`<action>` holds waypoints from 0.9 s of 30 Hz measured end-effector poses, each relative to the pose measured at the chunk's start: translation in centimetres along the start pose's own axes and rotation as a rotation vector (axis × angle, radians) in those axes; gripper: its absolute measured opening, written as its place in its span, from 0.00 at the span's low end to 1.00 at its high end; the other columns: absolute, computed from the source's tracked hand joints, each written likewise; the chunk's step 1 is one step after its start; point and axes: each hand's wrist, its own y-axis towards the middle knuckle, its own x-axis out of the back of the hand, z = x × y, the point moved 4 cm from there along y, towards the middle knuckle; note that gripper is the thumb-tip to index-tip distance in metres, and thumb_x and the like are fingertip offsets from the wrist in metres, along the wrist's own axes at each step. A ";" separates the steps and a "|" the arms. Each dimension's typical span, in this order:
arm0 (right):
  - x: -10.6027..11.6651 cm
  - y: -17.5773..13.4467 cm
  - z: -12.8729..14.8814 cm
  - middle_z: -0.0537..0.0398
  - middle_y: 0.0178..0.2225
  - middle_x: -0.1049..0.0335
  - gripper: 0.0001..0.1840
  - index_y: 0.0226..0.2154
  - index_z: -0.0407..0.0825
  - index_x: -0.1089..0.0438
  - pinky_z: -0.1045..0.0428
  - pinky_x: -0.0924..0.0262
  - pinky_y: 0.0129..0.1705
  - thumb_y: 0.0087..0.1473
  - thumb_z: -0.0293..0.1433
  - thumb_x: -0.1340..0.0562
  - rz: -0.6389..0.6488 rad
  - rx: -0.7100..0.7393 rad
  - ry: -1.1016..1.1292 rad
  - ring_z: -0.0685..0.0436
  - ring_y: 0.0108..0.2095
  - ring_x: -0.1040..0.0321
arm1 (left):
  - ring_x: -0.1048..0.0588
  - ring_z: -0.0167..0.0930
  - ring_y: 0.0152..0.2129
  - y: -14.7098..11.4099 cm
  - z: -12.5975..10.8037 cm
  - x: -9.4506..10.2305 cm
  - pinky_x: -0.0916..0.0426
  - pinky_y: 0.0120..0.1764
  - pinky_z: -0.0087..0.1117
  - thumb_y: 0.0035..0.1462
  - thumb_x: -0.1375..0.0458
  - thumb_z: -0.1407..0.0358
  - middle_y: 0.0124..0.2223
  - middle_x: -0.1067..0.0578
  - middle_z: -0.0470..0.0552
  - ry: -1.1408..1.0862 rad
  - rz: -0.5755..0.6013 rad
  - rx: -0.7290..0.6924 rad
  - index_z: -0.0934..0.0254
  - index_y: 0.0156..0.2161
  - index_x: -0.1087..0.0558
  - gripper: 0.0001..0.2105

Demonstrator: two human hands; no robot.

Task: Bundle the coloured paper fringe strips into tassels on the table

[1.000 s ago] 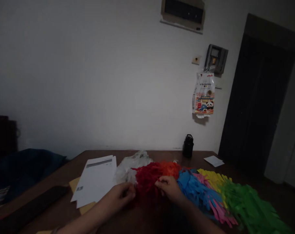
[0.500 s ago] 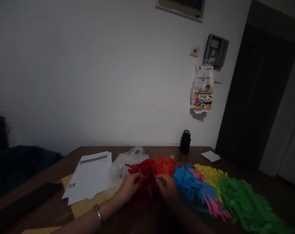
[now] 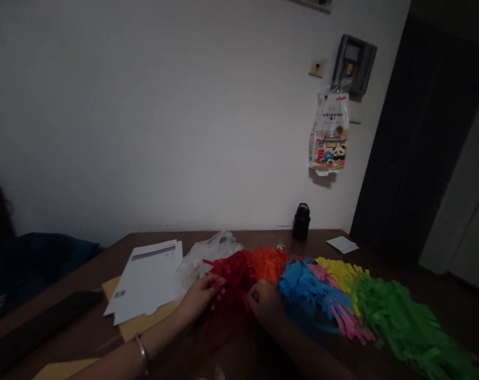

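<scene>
Drawing left hand (image 3: 203,296) and right hand (image 3: 266,303) slightly backward since the earlier frame, with curled fingers (image 3: 217,286) either side of red fringe (image 3: 239,267) on the table (image 3: 314,248). Cannot tell, in dim light, whether pinching it. Can see orange fringe (image 3: 269,264) and plastic bag (image 3: 207,254) adjoining.

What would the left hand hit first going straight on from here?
Likely the red strips, just past the left hand; whether they already touch is hard to tell.

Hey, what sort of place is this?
Likely a room at home, though I can't be sure: a brown table stands by a white wall, where a printed bag hangs by a grey box.
</scene>
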 end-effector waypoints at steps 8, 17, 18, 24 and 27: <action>1.1 0.2 -0.8 0.55 0.24 0.29 0.07 0.22 0.47 0.28 0.54 0.42 0.33 0.50 0.26 0.37 0.041 -0.068 0.123 0.46 0.29 0.32 | 0.26 0.39 0.35 -0.9 -1.9 2.0 0.31 0.41 0.40 0.46 0.42 0.57 0.38 0.23 0.52 0.201 -0.086 -0.176 0.63 0.37 0.26 0.14; 0.1 -0.1 -0.9 0.57 0.22 0.29 0.06 0.19 0.48 0.28 0.53 0.43 0.33 0.43 0.26 0.38 0.187 -0.142 0.377 0.46 0.27 0.33 | 0.30 0.39 0.41 -4.7 -5.9 -0.6 0.39 0.48 0.38 0.50 0.47 0.63 0.39 0.26 0.52 0.321 0.008 -0.331 0.61 0.34 0.26 0.09; 0.0 0.1 -1.2 0.58 0.22 0.29 0.06 0.19 0.48 0.28 0.53 0.43 0.32 0.44 0.28 0.38 0.212 -0.162 0.428 0.46 0.27 0.34 | 0.30 0.37 0.37 -4.8 -5.6 -1.3 0.38 0.44 0.36 0.51 0.47 0.61 0.35 0.25 0.51 0.304 0.070 -0.276 0.61 0.31 0.26 0.09; -0.7 0.1 -2.3 0.65 0.13 0.44 0.13 0.20 0.48 0.34 0.56 0.52 0.20 0.42 0.41 0.38 0.361 -0.319 0.689 0.54 0.15 0.50 | 0.39 0.26 0.15 -3.6 -2.1 -4.6 0.47 0.21 0.28 0.46 0.46 0.50 0.18 0.35 0.41 0.145 0.164 0.052 0.62 0.22 0.32 0.16; -0.9 -0.2 -2.4 0.67 0.11 0.48 0.15 0.21 0.49 0.36 0.56 0.57 0.18 0.41 0.43 0.38 0.395 -0.365 0.772 0.55 0.13 0.54 | 0.44 0.23 0.12 -3.1 -1.0 -5.4 0.53 0.17 0.26 0.44 0.46 0.47 0.17 0.38 0.39 0.023 0.151 0.190 0.62 0.22 0.35 0.18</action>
